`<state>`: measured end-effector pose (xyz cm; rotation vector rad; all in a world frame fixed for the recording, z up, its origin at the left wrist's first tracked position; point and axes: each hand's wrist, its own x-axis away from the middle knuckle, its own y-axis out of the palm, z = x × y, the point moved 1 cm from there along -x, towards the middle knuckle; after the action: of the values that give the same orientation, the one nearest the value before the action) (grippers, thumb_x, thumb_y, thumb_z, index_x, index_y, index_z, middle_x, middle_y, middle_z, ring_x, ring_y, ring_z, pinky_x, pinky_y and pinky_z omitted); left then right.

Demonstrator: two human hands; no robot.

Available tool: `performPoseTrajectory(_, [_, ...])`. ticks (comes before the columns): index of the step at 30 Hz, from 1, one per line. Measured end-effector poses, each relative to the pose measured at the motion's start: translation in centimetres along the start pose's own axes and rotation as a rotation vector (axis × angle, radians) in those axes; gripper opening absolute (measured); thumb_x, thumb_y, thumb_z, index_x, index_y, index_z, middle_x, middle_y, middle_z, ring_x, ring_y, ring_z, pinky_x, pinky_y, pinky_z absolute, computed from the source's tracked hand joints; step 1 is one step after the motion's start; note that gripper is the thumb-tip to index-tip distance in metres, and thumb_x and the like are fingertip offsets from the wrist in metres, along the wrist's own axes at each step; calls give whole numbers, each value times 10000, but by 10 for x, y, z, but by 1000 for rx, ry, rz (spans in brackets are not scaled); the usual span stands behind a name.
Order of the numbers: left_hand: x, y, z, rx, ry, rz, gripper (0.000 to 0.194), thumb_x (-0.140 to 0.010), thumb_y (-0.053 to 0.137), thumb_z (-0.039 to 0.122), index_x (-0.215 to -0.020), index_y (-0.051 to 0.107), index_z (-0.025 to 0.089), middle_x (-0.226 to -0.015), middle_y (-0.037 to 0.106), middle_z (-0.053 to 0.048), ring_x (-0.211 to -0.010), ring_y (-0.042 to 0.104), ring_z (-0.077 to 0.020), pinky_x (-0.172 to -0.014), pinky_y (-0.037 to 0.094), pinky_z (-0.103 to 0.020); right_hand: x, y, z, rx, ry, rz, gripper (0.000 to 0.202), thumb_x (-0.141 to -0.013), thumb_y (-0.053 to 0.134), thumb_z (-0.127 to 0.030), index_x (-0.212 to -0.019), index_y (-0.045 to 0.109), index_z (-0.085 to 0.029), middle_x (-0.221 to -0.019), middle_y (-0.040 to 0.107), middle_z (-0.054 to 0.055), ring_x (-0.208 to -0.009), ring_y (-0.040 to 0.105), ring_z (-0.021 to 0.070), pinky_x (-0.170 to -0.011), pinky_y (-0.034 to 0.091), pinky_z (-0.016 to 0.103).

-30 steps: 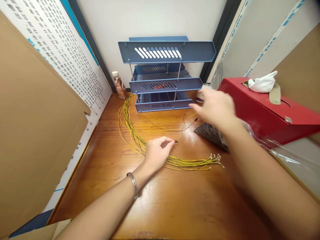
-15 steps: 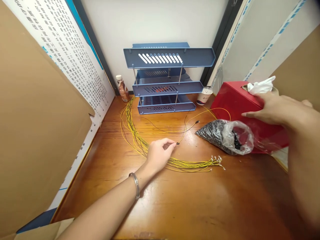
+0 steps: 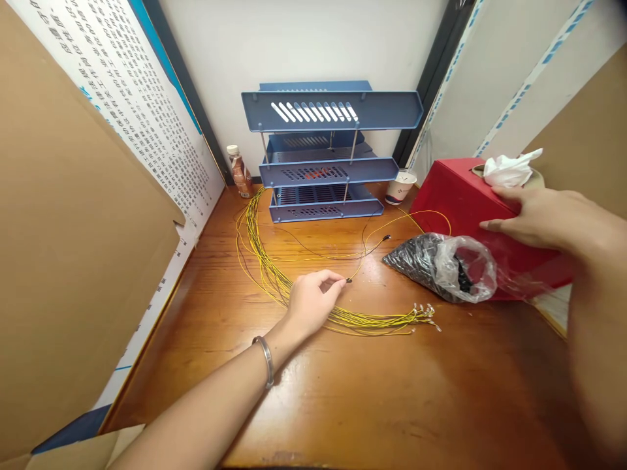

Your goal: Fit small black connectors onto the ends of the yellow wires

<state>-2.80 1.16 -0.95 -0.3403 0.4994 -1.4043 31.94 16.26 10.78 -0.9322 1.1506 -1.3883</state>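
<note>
Right hand (image 3: 551, 219) moved to red box (image 3: 450, 186), grip hard to tell, left hand (image 3: 311, 301) tightly pinching half-hidden black connector (image 3: 349, 281)

the plug (image 3: 349, 280) in the left hand (image 3: 313, 297) is too small to make out; under that grip, wires (image 3: 375, 320) are partly hidden; rightward, the right forearm (image 3: 600, 313) is cut off.

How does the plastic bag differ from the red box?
The red box is bigger than the plastic bag. The bag is clear and crumpled; the box is opaque and flat-sided. White tissue pokes from the box's top; the bag holds dark material. Both are on the right side.
</note>
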Motion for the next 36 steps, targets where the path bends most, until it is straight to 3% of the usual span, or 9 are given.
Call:
performPoseTrajectory(9, [0, 0, 0, -8, 14, 4, 163, -900, 673, 282, -883, 812, 200, -753, 773, -20, -676, 658, -161, -678, 465, -276, 7, -4, -2, -83, -25, 23, 769, -896, 624, -534, -1585, 400, -278, -1291, 664, 163, -1058, 641, 333, -751, 483, 367])
performPoseTrajectory(16, [-1, 1, 0, 4, 31, 14, 157, -896, 676, 287, -867, 805, 202, -759, 778, -19, -681, 671, -164, -677, 481, -274, 16, -18, -18, -228, 38, 68, 718, -788, 767, -311, -1478, 571, -267, -1147, 706, 185, -798, 618, 267, -640, 399, 381])
performPoseTrajectory(22, [-1, 1, -2, 6, 30, 17, 157, -894, 679, 287, -870, 808, 202, -757, 780, -22, -687, 677, -165, -669, 485, -266, 7, -12, -15, -183, -6, 129, 753, -785, 779, -354, -1488, 562, -199, -1184, 695, 218, -896, 628, 312, -651, 397, 382])
performPoseTrajectory(26, [-1, 1, -2, 14, 21, 14, 158, -895, 680, 292, -871, 807, 201, -771, 784, -21, -692, 679, -164, -687, 492, -269, 27, -21, -18, -229, 49, 148, 699, -789, 786, -414, -1433, 620, -195, -1145, 713, 221, -1020, 622, 371, -716, 432, 421])
performPoseTrajectory(29, [-1, 1, -3, 22, 26, 20, 158, -897, 680, 288, -870, 805, 197, -785, 789, -23, -701, 684, -164, -697, 494, -271, 63, -32, -36, -345, 45, 394, 546, -844, 727, -409, -1350, 681, -210, -1112, 741, 205, -1057, 650, 396, -878, 463, 508])
performPoseTrajectory(31, [-1, 0, -3, 35, 31, 26, 159, -901, 678, 290, -882, 804, 194, -820, 797, -24, -720, 692, -163, -707, 497, -272, 90, -33, -58, -567, -93, 656, 396, -816, 736, -281, -1203, 757, -203, -1130, 755, 150, -1024, 689, 333, -977, 471, 476])
performPoseTrajectory(32, [-2, 0, -3, 41, 33, 30, 161, -904, 678, 292, -889, 804, 193, -838, 801, -25, -729, 695, -164, -711, 499, -273, 103, -29, -72, -683, -199, 710, 306, -803, 733, -256, -1100, 784, -204, -1078, 770, 116, -954, 708, 297, -949, 500, 443])
performPoseTrajectory(34, [-2, -1, -3, 59, 40, 38, 170, -910, 675, 303, -899, 804, 192, -864, 807, -29, -742, 702, -167, -718, 506, -277, 122, -15, -100, -911, -343, 681, 98, -809, 712, -254, -882, 769, -222, -920, 776, 52, -828, 711, 245, -838, 543, 394])
performPoseTrajectory(36, [-2, -2, -3, 85, 58, 51, 178, -916, 672, 310, -905, 804, 190, -879, 810, -34, -756, 711, -171, -735, 515, -281, 133, 5, -126, -1106, -388, 475, 59, -811, 716, -266, -855, 736, -233, -823, 758, 28, -771, 707, 229, -782, 545, 378])
